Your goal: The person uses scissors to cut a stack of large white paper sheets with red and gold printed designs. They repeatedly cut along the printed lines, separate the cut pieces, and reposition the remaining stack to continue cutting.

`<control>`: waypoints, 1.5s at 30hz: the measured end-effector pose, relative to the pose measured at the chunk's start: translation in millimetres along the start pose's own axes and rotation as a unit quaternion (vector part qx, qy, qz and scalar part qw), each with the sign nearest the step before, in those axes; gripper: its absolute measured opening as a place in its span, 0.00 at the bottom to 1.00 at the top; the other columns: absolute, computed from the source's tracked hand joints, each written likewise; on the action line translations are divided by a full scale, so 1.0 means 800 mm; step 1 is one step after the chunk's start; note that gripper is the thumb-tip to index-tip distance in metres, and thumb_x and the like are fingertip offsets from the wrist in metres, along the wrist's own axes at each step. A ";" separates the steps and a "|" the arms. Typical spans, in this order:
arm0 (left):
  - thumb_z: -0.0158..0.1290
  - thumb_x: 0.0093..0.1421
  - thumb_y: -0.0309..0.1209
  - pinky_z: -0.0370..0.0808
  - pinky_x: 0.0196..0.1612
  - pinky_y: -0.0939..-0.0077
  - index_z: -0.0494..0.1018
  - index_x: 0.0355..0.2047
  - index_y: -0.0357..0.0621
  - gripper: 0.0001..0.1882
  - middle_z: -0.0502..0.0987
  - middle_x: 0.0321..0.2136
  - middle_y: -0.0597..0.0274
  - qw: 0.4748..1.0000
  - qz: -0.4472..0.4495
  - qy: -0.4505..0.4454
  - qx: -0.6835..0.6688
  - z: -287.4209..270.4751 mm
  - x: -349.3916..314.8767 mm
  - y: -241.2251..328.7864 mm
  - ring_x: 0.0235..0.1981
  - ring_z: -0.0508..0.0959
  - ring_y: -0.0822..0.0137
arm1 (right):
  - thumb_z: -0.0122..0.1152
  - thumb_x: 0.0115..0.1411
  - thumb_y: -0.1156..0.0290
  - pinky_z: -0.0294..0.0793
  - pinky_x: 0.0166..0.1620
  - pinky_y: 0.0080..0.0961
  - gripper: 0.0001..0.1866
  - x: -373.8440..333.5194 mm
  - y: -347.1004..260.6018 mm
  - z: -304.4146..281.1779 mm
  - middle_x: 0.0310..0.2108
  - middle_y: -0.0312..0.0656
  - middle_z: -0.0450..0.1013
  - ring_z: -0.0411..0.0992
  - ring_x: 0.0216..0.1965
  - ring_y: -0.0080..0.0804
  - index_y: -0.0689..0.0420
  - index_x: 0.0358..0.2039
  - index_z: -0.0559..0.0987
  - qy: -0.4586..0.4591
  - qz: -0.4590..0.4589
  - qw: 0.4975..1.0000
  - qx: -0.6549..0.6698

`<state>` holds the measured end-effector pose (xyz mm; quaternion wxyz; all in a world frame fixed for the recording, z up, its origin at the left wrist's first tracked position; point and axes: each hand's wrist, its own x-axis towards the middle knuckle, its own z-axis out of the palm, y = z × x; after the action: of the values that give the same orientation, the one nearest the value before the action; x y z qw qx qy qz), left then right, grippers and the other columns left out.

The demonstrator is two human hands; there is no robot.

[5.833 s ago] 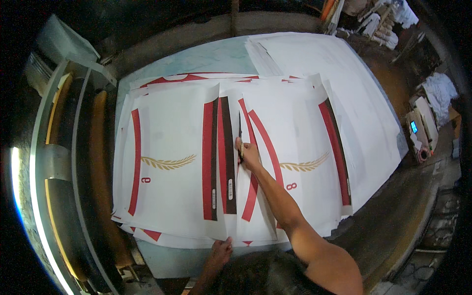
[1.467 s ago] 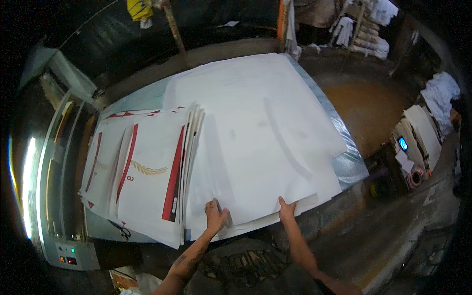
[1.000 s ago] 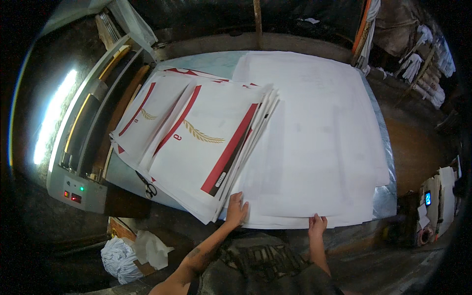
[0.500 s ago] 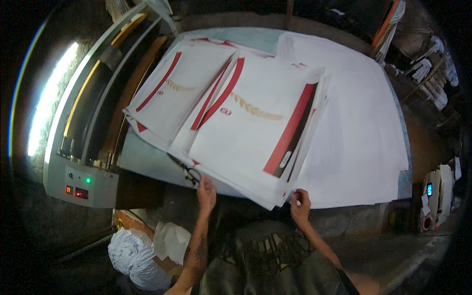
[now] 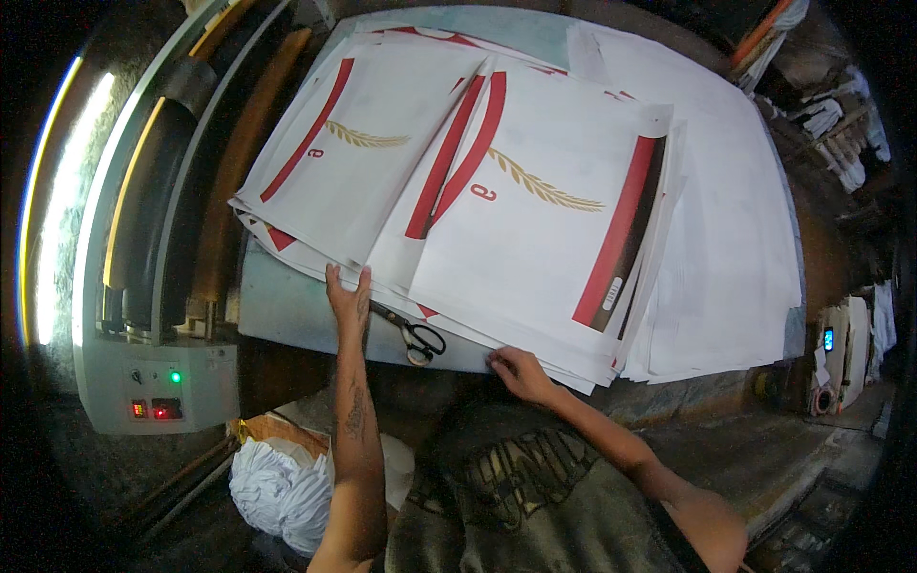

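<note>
A stack of large white printed sheets (image 5: pixel 535 258), with red bands, a gold wheat-ear design and a dark strip, lies across the table. At the stack's near-left edge is my left hand (image 5: pixel 349 294), its thumb and fingers apart and the tips against the border. Further right, my right hand (image 5: pixel 521 372) has its fingers closed at the near edge of the sheets, seemingly pinching it; the fingertips are partly hidden. Between my hands lies a pair of black-handled scissors (image 5: pixel 418 339), its blades reaching beside the sheet edge.
Plain white sheets (image 5: pixel 726 229) cover the table's right side. A roller machine (image 5: pixel 158 239) with a lit control panel (image 5: pixel 158 382) stands at the left. Below it sits a bundle of white cloth (image 5: pixel 277 492). A device with a blue display (image 5: pixel 828 339) is at the far right.
My left hand has moved left and up to the sheet border, its fingers spreading. My right hand has shifted left along the near edge. The scissors now show more fully as the view moved.
</note>
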<state>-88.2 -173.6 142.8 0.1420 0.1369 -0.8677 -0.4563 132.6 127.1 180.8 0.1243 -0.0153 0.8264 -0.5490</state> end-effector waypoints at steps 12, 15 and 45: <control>0.52 0.49 0.19 0.69 0.46 0.59 0.76 0.38 0.40 0.14 0.75 0.36 0.54 0.886 0.362 -0.272 0.095 0.042 0.010 0.060 0.40 0.74 0.54 | 0.54 0.63 0.65 0.73 0.33 0.25 0.28 0.259 -0.024 0.053 0.32 0.45 0.72 0.72 0.30 0.29 0.63 0.59 0.57 0.196 0.168 0.934 0.245; 0.51 0.46 0.18 0.69 0.51 0.57 0.75 0.40 0.40 0.18 0.73 0.43 0.53 0.864 0.389 -0.311 0.079 0.050 0.003 0.045 0.49 0.71 0.52 | 0.50 0.65 0.62 0.72 0.31 0.24 0.25 0.275 -0.027 0.063 0.29 0.44 0.71 0.72 0.28 0.29 0.63 0.57 0.59 0.210 0.163 0.918 0.295; 0.54 0.58 0.48 0.61 0.61 0.56 0.50 0.64 0.41 0.41 0.59 0.60 0.48 0.820 -0.314 -0.168 -0.447 -0.103 0.154 -0.012 0.60 0.61 0.51 | 0.55 0.58 0.83 0.71 0.34 0.21 0.18 0.085 -0.043 0.085 0.30 0.35 0.73 0.69 0.29 0.21 0.63 0.50 0.69 0.273 0.304 0.856 0.316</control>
<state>-170.0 -286.1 194.4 -0.1115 0.2441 -0.4888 -0.8301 78.4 40.9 174.3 0.0529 0.4275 0.5727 -0.6975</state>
